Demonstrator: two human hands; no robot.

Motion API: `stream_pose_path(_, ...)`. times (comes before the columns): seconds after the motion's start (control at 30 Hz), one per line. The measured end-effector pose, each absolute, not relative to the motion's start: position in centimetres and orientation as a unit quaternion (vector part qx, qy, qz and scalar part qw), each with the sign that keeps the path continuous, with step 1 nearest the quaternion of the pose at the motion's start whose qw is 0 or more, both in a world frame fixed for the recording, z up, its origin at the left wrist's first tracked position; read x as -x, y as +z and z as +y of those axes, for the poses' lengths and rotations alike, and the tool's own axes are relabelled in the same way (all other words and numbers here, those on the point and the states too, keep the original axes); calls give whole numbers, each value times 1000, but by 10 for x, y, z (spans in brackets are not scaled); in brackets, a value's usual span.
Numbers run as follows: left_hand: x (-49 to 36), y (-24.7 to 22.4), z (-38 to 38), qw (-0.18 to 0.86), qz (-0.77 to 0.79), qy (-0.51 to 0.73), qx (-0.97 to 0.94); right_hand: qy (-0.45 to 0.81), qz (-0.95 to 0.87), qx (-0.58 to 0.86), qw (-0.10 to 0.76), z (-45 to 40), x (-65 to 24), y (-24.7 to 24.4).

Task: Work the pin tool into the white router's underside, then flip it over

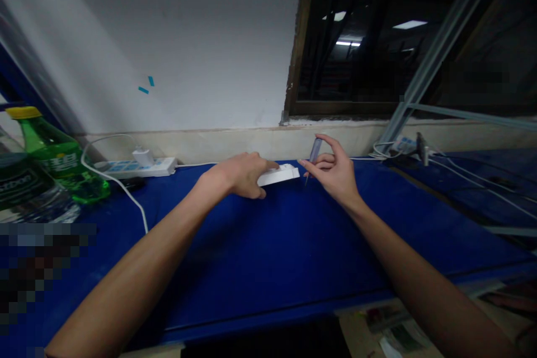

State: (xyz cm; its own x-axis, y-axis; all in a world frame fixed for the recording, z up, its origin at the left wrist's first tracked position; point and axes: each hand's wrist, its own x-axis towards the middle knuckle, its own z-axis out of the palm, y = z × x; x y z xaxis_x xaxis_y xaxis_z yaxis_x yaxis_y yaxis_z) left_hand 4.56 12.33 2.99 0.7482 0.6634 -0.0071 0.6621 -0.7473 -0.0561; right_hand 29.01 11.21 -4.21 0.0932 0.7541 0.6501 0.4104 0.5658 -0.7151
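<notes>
Near the back of the blue table, my left hand (245, 174) is closed on the left end of a small white box-like object (282, 175), with part of it hidden under the fingers. To the right, my right hand (334, 169) holds a slim screwdriver with a translucent purplish handle (315, 149) between the fingers. Its thin shaft points down toward the table. A small gap separates the screwdriver from the white object's right end.
At the left stand a green bottle with a yellow cap (54, 151) and a clear bottle (29, 187). A white power strip (161, 166) with a plugged-in charger lies by the wall. Cables and a metal frame (436, 45) are at the right.
</notes>
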Motion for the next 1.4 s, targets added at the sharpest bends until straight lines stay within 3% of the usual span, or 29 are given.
stream_pose_path(0.23, -17, 47, 140, -107, -293, -42, 949, 228, -657, 431, 575, 113, -287, -43)
stream_pose_path(0.37, -1, 51, 147, -236, -271, -54, 932, 279, -650, 425, 565, 117, -288, -44)
stream_pose_path(0.47, 8, 45, 157, -330, -270, -62, 902, 304, -648, 406, 568, 117, -288, -43)
stream_pose_path(0.67, 2, 14, 177, -398, -290, -58, 869, 326, -648, 374, 578, 113, -286, -39)
stream_pose_path(0.9, -20, -28, 190, -404, -283, 28, 869, 332, -641, 410, 558, 119, -290, -45)
stream_pose_path(1.07, -26, -26, 181, -350, -316, 67, 879, 303, -641, 443, 550, 122, -294, -48)
stream_pose_path(1.2, -32, -18, 171, -233, -365, 67, 899, 220, -680, 497, 492, 125, -300, -54)
stream_pose_path(1.4, -37, -13, 165, -179, -364, 91, 909, 126, -739, 543, 378, 129, -306, -64)
